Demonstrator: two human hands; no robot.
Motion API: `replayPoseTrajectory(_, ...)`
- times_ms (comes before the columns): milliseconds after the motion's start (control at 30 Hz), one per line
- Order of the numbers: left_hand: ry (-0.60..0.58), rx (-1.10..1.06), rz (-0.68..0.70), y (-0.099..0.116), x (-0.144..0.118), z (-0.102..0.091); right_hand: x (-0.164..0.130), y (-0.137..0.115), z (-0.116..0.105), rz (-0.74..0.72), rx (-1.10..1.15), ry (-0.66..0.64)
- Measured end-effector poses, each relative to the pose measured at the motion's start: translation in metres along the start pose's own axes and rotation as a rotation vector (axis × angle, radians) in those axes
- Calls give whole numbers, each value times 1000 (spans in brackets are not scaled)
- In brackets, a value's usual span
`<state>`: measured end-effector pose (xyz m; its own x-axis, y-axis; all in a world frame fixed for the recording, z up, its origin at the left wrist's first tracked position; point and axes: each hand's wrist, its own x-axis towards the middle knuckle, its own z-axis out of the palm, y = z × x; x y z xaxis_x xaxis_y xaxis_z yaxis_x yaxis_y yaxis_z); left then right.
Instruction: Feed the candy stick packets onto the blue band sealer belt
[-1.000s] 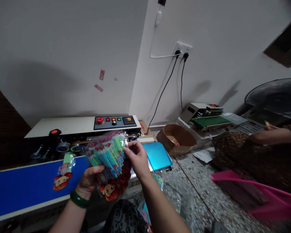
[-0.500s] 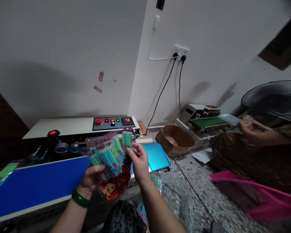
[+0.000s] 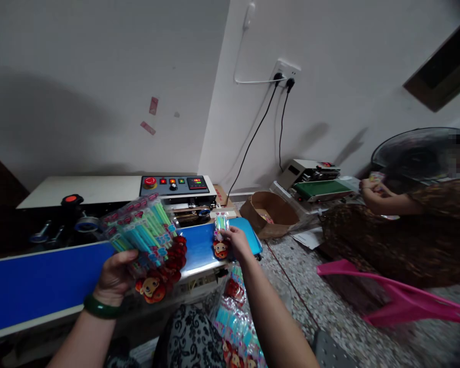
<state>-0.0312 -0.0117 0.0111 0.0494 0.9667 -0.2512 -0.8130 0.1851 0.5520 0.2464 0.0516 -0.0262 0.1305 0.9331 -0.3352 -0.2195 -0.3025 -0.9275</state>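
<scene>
My left hand (image 3: 117, 276) grips a fanned stack of clear packets (image 3: 147, 240), each with blue and green sticks above a red-haired cartoon head. A green bangle circles that wrist. In my right hand (image 3: 235, 241) is a single packet (image 3: 221, 236) of the same kind, pinched near its side over the right part of the blue conveyor belt (image 3: 199, 248). Whether this packet touches the belt I cannot tell. More packets (image 3: 235, 319) lie in a pile by my lap, below my right forearm.
The sealing machine's control panel (image 3: 174, 186) stands behind the belt. A cardboard box (image 3: 270, 214) sits to the right, near a second machine with a green belt (image 3: 322, 189). Farther right, another person (image 3: 391, 214) holds a packet beside a fan (image 3: 414, 153). A pink plastic piece (image 3: 398, 296) is nearby.
My right hand has drawn one packet away from the stack, rightward over the belt. My left hand has shifted left with the other packets. The camera view has moved slightly.
</scene>
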Motion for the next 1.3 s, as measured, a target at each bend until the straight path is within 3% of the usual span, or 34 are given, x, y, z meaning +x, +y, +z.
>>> replayPoseTrajectory(233, -186, -19, 12, -2, 1, 3, 23, -3, 20, 61, -105, -73)
replayPoseTrajectory(367, -287, -25, 8, -4, 5, -1, 14, -12, 42, -32, -131, -31)
replayPoseTrajectory(433, -314, -15, -44, -6, 6, -2, -5, -22, 56, -132, -107, -113)
replayPoseTrajectory(533, -309, 24, -88, -10, 6, -1, -38, -39, 75, -295, -67, -383)
replayPoseTrajectory(600, -288, 42, -63, -14, 6, 1, -54, -47, 86, -389, -114, -428)
replayPoseTrajectory(833, -337, -8, -127, -23, 10, 5, -71, -43, 96, -738, -325, -181)
replayPoseTrajectory(1200, -329, 5, -137, -26, 9, 6, -78, -28, 95, -1079, -492, 79)
replayPoseTrajectory(1300, -317, -3, -134, -26, 9, 5, -78, -28, 95, -1080, -430, 140)
